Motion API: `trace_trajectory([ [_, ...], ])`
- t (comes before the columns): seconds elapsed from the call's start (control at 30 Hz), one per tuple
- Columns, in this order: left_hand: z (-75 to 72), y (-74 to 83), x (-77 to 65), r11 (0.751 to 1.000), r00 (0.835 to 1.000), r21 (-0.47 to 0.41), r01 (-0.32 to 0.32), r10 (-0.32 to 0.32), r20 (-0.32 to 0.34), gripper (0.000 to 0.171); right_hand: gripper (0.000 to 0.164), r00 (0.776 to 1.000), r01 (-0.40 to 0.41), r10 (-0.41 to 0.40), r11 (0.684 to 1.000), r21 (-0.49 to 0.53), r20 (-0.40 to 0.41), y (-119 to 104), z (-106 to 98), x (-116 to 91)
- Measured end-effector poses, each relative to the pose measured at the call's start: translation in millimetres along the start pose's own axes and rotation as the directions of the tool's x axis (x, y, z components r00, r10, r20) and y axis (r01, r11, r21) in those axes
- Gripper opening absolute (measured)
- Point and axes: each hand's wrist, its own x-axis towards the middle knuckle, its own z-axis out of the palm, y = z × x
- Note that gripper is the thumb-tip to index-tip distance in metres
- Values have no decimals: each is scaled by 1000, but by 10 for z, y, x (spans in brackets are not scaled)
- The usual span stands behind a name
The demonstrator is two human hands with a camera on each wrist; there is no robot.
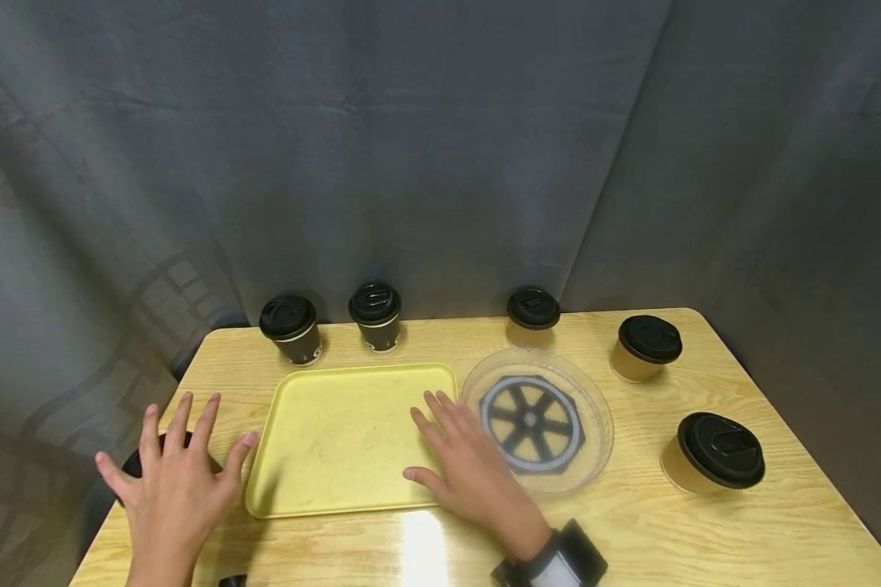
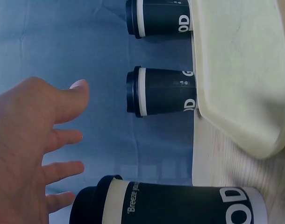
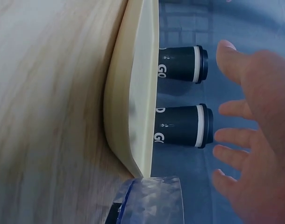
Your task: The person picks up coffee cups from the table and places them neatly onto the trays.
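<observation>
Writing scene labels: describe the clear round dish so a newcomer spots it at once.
On the wooden table, find the yellow tray. Just right of it, partly behind the right hand in the head view, is the clear round dish. Unlike the nearby lidded cups, it is wide and see-through, with a dark spoked wheel shape showing at its bottom.

A dark lidded cup (image 2: 180, 205) (white-lettered) stands upright left of the rimmed yellow tray (image 1: 345, 444).
</observation>
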Motion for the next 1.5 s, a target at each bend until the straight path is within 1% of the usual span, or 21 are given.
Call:
trace_trajectory([
  [0.2, -4, -67, -16, 1000, 1000, -12, 18, -18, -7, 67, 76, 1000, 27, -27, 999, 31, 0, -27, 7, -11],
  [0.33, 3, -106, -24, 999, 999, -3, 41, -41, 5, 66, 76, 999, 34, -34, 999, 35, 8, -48, 16, -16],
  [0.47, 14, -140, -23, 998, 998, 10, 56, -56, 17, 66, 76, 999, 29, -31, 998, 51, 40, -67, 25, -28],
  [0.63, 32, -180, -28, 998, 997, -1, 71, -70, 32, 64, 77, 996, 22, -27, 998, 62, 85, -78, 32, -54],
  [0.87, 39, -211, -24, 996, 994, 5, 88, -88, 61, 61, 77, 993, 14, -26, 994, 105, 119, -84, 51, -75],
  [1.0, 48, -215, -24, 996, 994, 14, 88, -89, 60, 56, 78, 988, 5, -24, 993, 122, 152, -85, 73, -86],
  [1.2, 65, -247, -12, 997, 991, 15, 79, -80, 109, 56, 77, 980, -20, -7, 990, 136, 198, -84, 105, -101],
  [1.5, 55, -255, -31, 997, 993, 5, 81, -82, 86, 48, 72, 967, -27, -2, 993, 111, 253, -91, 153, -126],
])
